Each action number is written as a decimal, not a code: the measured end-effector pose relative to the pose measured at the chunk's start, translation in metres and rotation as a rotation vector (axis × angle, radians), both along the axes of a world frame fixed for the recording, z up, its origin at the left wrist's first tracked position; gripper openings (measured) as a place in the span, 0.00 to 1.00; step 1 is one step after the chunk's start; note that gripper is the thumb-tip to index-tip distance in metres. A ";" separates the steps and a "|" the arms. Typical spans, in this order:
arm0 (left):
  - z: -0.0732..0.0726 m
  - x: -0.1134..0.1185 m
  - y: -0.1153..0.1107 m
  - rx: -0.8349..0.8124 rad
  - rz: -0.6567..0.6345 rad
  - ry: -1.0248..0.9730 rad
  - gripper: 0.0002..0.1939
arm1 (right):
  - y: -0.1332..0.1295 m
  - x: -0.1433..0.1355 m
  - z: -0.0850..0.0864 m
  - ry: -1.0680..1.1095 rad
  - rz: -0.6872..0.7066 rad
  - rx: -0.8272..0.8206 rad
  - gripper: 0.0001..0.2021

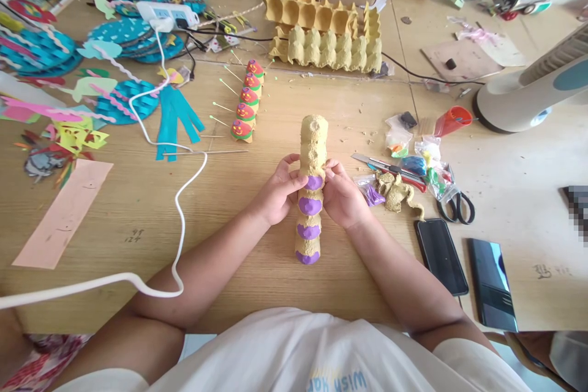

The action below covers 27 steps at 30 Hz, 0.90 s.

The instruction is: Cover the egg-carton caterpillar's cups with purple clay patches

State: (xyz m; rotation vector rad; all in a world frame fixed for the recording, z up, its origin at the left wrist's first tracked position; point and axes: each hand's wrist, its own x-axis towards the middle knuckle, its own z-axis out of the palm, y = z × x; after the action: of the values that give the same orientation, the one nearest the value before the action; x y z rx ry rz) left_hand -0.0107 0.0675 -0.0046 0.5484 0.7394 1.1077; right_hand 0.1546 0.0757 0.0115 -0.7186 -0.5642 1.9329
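Observation:
An egg carton strip (313,150) stretches away from me over the table, held between both hands. Purple clay (310,206) covers several of its nearer bumps, while the far ones are bare yellowish pulp. My left hand (281,191) grips the strip's left side, its thumb against the purple patch farthest from me. On the opposite side, my right hand (342,195) pinches the edge near the same bump; its fingertips are partly hidden. Beyond, to the left, lies a finished-looking caterpillar (247,101) of red and green bumps with thin sticks.
To the right are a utility knife (381,164), clay packets (413,164), scissors (457,207), torn carton scraps (392,191) and two phones (441,256). Egg cartons (333,49) stand at the back. A white cable (181,208) crosses the left side, near blue woven crafts (126,101).

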 end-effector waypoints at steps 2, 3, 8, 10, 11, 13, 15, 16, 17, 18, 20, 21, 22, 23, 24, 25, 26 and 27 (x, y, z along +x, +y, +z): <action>0.000 -0.001 0.000 -0.002 -0.023 -0.013 0.31 | 0.000 0.000 0.000 0.002 0.000 -0.022 0.16; 0.000 -0.001 0.000 -0.004 -0.035 -0.022 0.30 | -0.001 0.000 -0.001 -0.003 -0.002 -0.036 0.16; -0.003 0.000 0.001 -0.036 -0.032 -0.066 0.27 | -0.001 -0.001 -0.001 0.005 -0.012 -0.080 0.15; -0.004 0.000 0.001 -0.034 -0.033 -0.055 0.27 | -0.001 -0.001 0.000 0.012 -0.006 -0.096 0.14; -0.004 0.000 0.001 -0.029 -0.037 -0.051 0.27 | -0.001 -0.001 0.001 0.016 -0.002 -0.106 0.14; -0.003 -0.001 0.000 -0.018 -0.041 -0.045 0.26 | -0.001 0.000 0.001 0.020 0.004 -0.127 0.13; -0.002 -0.001 0.000 -0.011 -0.045 -0.034 0.27 | -0.001 0.000 0.002 0.014 0.008 -0.142 0.13; -0.001 -0.001 0.000 -0.009 -0.048 -0.028 0.27 | -0.001 0.000 0.002 0.009 0.012 -0.147 0.13; 0.000 -0.001 -0.001 -0.008 -0.050 -0.021 0.27 | -0.002 0.000 0.002 0.005 0.014 -0.151 0.13; 0.000 -0.001 -0.001 -0.007 -0.050 -0.016 0.27 | -0.002 0.000 0.002 0.005 0.016 -0.154 0.13; 0.002 -0.001 -0.001 -0.009 -0.051 -0.007 0.27 | -0.002 0.000 0.003 0.011 0.019 -0.159 0.12; 0.002 -0.001 -0.001 -0.009 -0.052 -0.004 0.28 | -0.002 0.000 0.003 0.013 0.020 -0.160 0.12; 0.002 -0.001 -0.001 -0.010 -0.053 -0.001 0.28 | -0.003 0.000 0.004 0.011 0.021 -0.160 0.12; 0.002 -0.001 -0.001 -0.011 -0.055 0.001 0.29 | -0.003 0.000 0.005 0.007 0.022 -0.157 0.12; 0.002 -0.001 0.000 -0.010 -0.055 0.004 0.29 | -0.003 0.000 0.005 0.002 0.025 -0.152 0.12; 0.002 -0.001 0.000 -0.009 -0.054 0.006 0.30 | -0.003 0.000 0.006 -0.001 0.027 -0.146 0.12; 0.002 -0.001 0.000 -0.008 -0.052 0.008 0.30 | -0.003 0.000 0.006 -0.002 0.029 -0.139 0.12; 0.002 -0.001 0.000 -0.006 -0.051 0.009 0.30 | -0.003 0.000 0.006 -0.001 0.032 -0.132 0.12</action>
State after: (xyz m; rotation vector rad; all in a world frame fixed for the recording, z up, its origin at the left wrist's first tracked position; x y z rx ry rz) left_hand -0.0122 0.0674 -0.0028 0.5651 0.7326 1.0560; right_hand 0.1545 0.0728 0.0172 -0.7975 -0.4539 2.0141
